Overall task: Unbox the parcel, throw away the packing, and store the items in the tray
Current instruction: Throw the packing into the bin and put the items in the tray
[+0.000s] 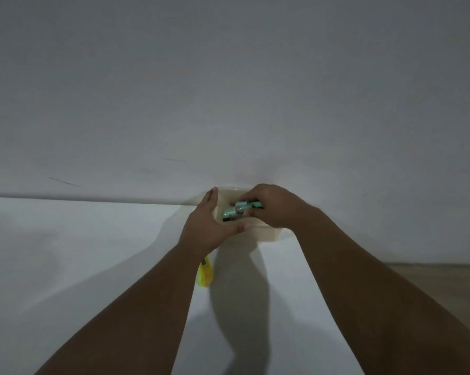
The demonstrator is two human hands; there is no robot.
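A cream round tray (266, 234) sits at the far edge of the white table, against the wall. My right hand (274, 205) is over the tray, closed on a small mint-green and black item (240, 209). My left hand (209, 226) is at the tray's left rim, fingers straight and apart, thumb along the near rim; whether it touches the item is unclear. No parcel box or packing is in view.
A yellow tool, likely a box cutter (205, 274), lies on the white table (66, 253) just under my left wrist. A plain grey wall (228, 90) rises behind the tray. A strip of wooden floor (444, 280) shows at the right.
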